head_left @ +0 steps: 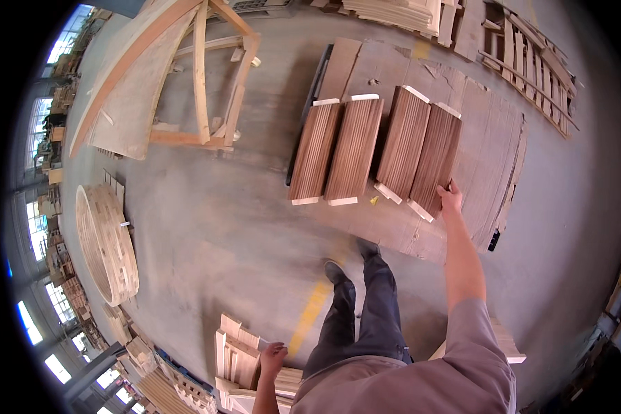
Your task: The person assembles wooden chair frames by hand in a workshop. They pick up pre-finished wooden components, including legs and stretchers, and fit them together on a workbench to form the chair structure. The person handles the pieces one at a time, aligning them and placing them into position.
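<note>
Right hand is touching the rightmost ribbed brown rectangular wooden piece, which is lying on the flat brown cardboard sheet.
Left hand is hanging apart, beyond the sheet's near-left side; whether either is gripping, I cannot tell.

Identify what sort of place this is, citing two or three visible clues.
Probably a woodworking workshop or timber warehouse: there is a large wooden frame, a round wooden ring, and brown ridged stacks laid side by side.
</note>
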`<move>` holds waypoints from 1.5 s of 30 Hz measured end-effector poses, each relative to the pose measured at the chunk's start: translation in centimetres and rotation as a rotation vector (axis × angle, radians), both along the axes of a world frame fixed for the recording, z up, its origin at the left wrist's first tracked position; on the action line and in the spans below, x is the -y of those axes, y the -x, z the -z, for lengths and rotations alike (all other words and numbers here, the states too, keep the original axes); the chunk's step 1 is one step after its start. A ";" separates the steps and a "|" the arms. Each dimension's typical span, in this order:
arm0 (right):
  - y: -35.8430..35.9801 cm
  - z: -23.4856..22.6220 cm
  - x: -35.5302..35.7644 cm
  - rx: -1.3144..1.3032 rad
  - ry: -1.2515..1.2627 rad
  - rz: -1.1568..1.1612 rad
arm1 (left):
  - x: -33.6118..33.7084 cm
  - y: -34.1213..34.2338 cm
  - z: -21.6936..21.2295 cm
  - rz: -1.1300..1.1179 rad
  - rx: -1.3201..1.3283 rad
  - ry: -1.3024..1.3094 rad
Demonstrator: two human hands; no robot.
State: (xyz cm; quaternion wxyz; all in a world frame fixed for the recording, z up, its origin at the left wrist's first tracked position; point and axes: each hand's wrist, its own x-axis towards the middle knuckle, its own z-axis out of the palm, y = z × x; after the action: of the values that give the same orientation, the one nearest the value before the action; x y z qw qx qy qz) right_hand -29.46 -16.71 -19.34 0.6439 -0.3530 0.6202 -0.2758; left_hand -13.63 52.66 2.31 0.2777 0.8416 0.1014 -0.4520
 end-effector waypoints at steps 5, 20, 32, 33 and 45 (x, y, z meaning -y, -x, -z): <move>-0.3 -0.1 0.7 -0.555 0.143 -0.288 | -3.0 2.2 0.4 -0.082 -0.110 -0.103; 8.5 -6.0 -10.2 -0.869 0.324 -1.009 | -1.9 -4.9 1.0 0.192 0.030 0.077; 32.4 -19.3 -41.0 -0.539 -0.354 -0.561 | 0.1 -9.1 6.8 0.550 0.103 0.199; 33.1 -20.3 -43.3 -0.570 -0.324 -0.561 | -0.6 -9.3 7.4 0.578 0.119 0.182; 36.3 -22.0 -56.6 -0.501 -0.340 -0.388 | -2.1 -8.9 7.5 0.779 0.163 0.118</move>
State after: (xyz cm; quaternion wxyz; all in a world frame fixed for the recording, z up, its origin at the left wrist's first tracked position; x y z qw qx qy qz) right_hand -65.75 39.88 2.62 0.5618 -0.4087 0.7172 0.0536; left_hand -4.76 54.80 -5.19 0.1406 0.8327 -0.2739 -0.4603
